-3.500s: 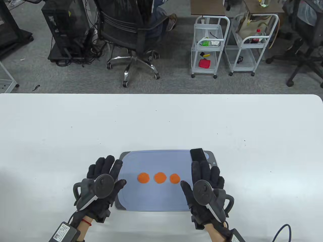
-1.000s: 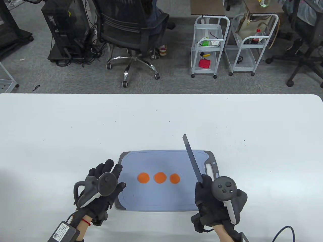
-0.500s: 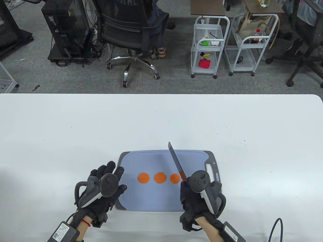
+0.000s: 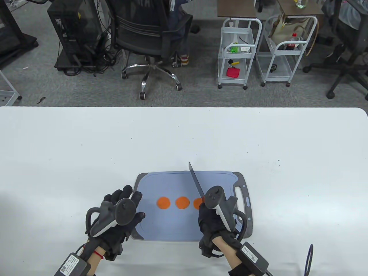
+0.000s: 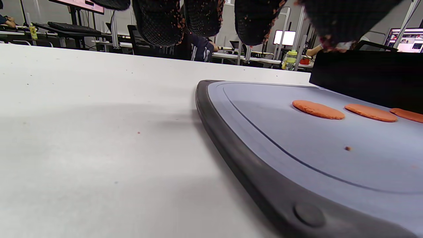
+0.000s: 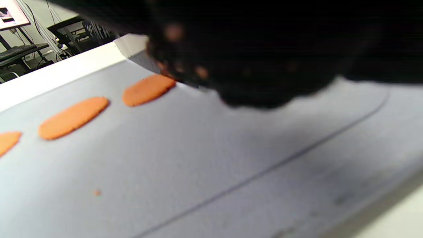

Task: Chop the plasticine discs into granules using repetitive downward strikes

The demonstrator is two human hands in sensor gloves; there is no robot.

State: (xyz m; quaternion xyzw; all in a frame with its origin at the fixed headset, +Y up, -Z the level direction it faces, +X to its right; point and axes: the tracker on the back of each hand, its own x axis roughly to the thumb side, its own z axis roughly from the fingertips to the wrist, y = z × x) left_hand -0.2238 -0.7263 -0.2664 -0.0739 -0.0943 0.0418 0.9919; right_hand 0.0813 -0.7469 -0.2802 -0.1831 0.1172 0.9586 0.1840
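Three flat orange plasticine discs lie in a row on the blue-grey cutting board (image 4: 172, 224): left disc (image 4: 163, 203), middle disc (image 4: 182, 202), right disc (image 4: 197, 203), the last partly hidden by my right hand. My right hand (image 4: 211, 221) grips the handle of a black knife (image 4: 196, 182); the blade points away, edge on, over the right disc. My left hand (image 4: 122, 207) rests open at the board's left edge, fingers spread, holding nothing. The discs also show in the left wrist view (image 5: 318, 109) and the right wrist view (image 6: 73, 117).
The board's grey handle slot (image 4: 241, 195) lies at the right end. A small orange crumb (image 5: 347, 148) lies on the board. The white table (image 4: 86, 149) stretches around it. Chairs and carts stand on the floor beyond the far edge.
My right hand took the knife from the board's right end, lifted it edge on, and moved left until the blade is over the right disc. The left hand barely moved.
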